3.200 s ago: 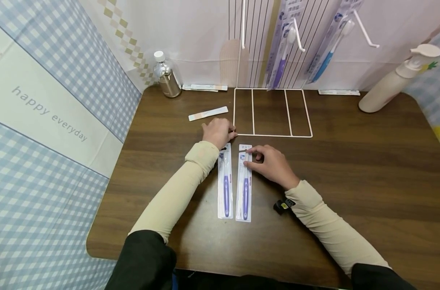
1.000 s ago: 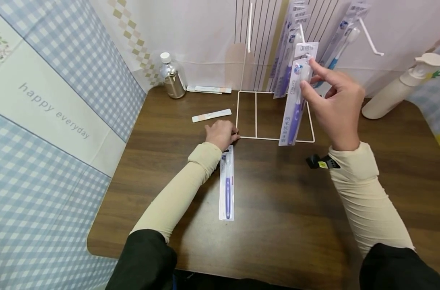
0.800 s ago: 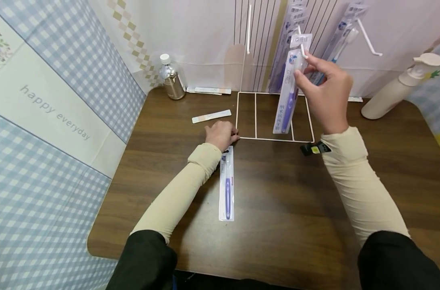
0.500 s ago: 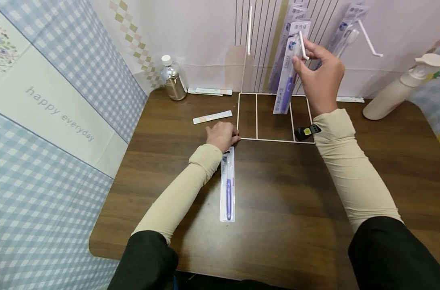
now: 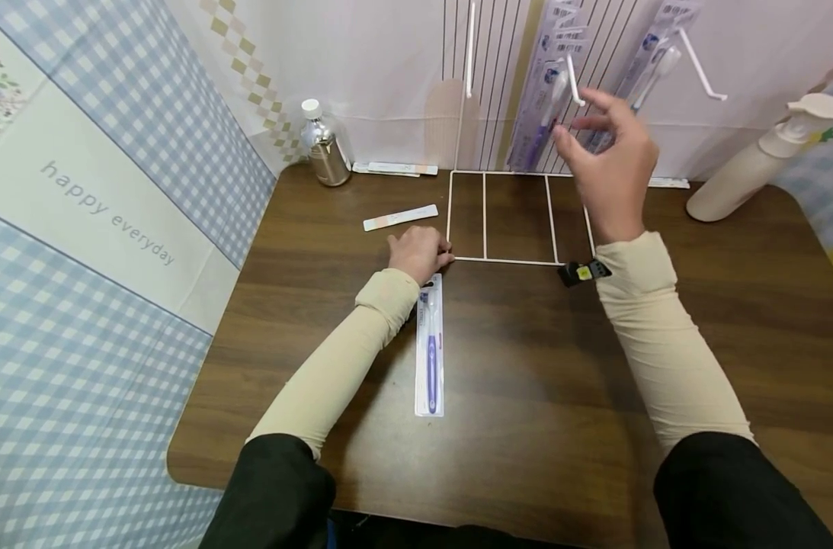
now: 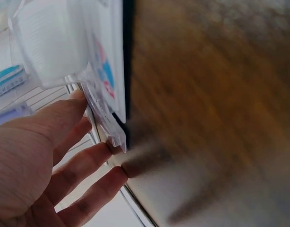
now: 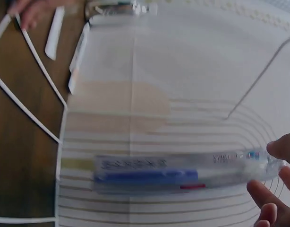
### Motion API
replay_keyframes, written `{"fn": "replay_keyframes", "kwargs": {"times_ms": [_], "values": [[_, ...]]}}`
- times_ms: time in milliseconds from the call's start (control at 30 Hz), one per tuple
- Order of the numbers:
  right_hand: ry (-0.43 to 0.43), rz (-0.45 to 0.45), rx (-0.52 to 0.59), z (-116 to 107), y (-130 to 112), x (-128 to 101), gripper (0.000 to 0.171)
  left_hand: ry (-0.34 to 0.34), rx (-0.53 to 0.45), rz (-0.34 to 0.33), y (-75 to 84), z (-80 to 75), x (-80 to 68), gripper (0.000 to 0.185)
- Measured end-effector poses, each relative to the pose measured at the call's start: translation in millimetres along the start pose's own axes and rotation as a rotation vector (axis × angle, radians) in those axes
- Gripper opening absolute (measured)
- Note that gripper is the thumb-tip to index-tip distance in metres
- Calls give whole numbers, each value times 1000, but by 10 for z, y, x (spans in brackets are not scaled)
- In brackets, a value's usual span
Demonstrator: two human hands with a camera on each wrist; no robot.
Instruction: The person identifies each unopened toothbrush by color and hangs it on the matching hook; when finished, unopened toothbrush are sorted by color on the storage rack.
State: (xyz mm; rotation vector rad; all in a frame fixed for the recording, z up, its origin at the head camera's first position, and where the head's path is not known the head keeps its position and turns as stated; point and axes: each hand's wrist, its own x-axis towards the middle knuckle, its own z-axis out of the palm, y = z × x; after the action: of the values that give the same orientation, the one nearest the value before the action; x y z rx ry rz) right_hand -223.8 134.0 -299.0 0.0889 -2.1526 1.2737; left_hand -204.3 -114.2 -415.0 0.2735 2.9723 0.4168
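Observation:
A purple toothbrush pack (image 5: 429, 347) lies lengthwise on the brown table. My left hand (image 5: 430, 255) rests at its top end, beside the near left corner of the white wire rack base (image 5: 519, 261). In the left wrist view its fingers (image 6: 88, 161) lie fairly straight, tips on the wood next to the pack's top edge (image 6: 105, 123). My right hand (image 5: 581, 130) is raised at the rack's middle hook (image 5: 572, 80), fingers spread, holding nothing. Purple toothbrush packs (image 5: 541, 107) hang on that hook. The right wrist view shows a hanging pack (image 7: 183, 175) with fingertips (image 7: 282, 147) at its end.
A blue toothbrush pack (image 5: 635, 76) hangs further right, beside a bare hook (image 5: 700, 72). A small bottle (image 5: 320, 145) stands at the back left and a pump bottle (image 5: 752, 164) at the back right. A paper strip (image 5: 400, 217) lies left of the rack. A checked screen borders the left.
My right hand lifted the second purple pack from the table up to the middle hook, hung it there and let go. The left hand stayed in place.

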Motion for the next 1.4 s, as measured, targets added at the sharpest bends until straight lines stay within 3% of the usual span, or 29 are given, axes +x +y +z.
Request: {"fn": "replay_keyframes", "kwargs": {"times_ms": [167, 267, 533, 700, 1067, 1400], "values": [[-155, -157, -75, 77, 46, -444, 28, 2, 2, -4, -10, -14, -13, 23], [-284, -198, -106, 195, 78, -717, 25, 7, 5, -3, -16, -29, -12, 21], [-633, -144, -154, 535, 84, -1296, 26, -9, 9, -5, -32, -31, 17, 16], [-788, -100, -193, 670, 95, -1508, 30, -19, 11, -19, -34, -20, 18, 16], [-934, -38, -257, 798, 135, -1621, 41, 4, -4, 1, 3, -34, -13, 15], [-916, -5, -230, 717, 183, -1661, 37, 3, 3, -3, 16, -30, -2, 19]]}}
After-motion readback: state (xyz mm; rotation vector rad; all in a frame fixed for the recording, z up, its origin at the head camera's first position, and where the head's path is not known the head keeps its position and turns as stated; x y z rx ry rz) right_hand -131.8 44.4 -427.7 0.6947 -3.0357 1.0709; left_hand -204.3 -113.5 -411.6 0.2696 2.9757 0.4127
